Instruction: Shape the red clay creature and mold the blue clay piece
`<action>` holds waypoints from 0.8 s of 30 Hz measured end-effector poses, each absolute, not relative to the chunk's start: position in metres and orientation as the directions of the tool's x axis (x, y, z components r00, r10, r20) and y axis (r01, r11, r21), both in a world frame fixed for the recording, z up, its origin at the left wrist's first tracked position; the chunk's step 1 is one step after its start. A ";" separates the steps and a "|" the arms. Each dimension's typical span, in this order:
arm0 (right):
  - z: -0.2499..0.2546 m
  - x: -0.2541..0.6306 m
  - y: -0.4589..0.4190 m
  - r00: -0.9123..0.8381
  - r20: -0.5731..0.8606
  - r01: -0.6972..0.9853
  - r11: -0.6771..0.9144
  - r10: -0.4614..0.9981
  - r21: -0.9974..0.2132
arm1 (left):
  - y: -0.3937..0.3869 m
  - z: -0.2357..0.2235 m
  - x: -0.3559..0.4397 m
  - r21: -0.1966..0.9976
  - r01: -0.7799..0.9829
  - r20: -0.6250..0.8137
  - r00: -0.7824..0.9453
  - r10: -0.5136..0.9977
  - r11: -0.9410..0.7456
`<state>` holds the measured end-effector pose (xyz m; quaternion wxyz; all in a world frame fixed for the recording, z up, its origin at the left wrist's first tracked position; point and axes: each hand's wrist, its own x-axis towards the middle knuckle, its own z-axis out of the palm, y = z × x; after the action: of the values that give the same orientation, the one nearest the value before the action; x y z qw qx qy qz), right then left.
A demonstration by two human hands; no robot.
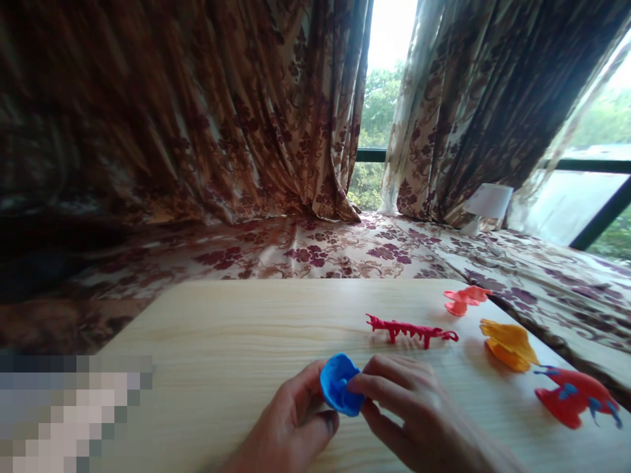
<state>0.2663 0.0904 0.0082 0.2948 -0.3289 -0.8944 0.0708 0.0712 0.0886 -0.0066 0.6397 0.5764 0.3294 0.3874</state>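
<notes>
Above the front part of the wooden table, a blue clay piece [340,384], thin-walled and hollow like a shallow bowl, opens toward me with a small raised lump inside. My left hand [300,414] grips it from the left, thumb below and fingers behind the rim. From the right, my right hand [409,401] pinches its right edge, with the index fingertip over the hollow. The fingertips behind the piece are hidden. Just beyond my right hand stands a long crimson clay figure [411,330] with short legs and a curled end.
Along the table's [221,328] right side sit a coral clay figure [466,299], a folded yellow clay piece [510,345] and a red clay piece with blue parts [574,394]. Behind are flowered fabric [315,253], curtains [276,118] and a white lamp [490,200]. The lower left corner is pixelated.
</notes>
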 end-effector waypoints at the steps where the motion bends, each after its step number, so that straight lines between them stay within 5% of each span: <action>1: 0.008 0.266 0.091 -0.624 0.478 0.546 0.783 0.618 -0.300 | 0.088 -0.006 0.071 0.994 -0.102 0.021 0.485 0.874 0.032; 11: 0.009 0.263 0.089 -0.658 0.484 0.548 0.808 0.577 -0.218 | 0.089 -0.007 0.072 0.999 -0.008 0.045 0.461 0.886 -0.046; 18: 0.009 0.262 0.089 -0.671 0.402 0.551 0.782 0.623 -0.293 | 0.089 -0.022 0.068 0.996 0.060 0.031 0.414 0.910 -0.061; 24: 0.007 0.265 0.090 -0.617 0.458 0.548 0.767 0.640 -0.333 | 0.090 -0.012 0.072 0.998 -0.060 0.045 0.480 0.876 -0.019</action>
<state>0.2647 0.0902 0.0071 0.2852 -0.3317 -0.8957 0.0803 0.0717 0.0902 -0.0120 0.6132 0.6033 0.3384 0.3815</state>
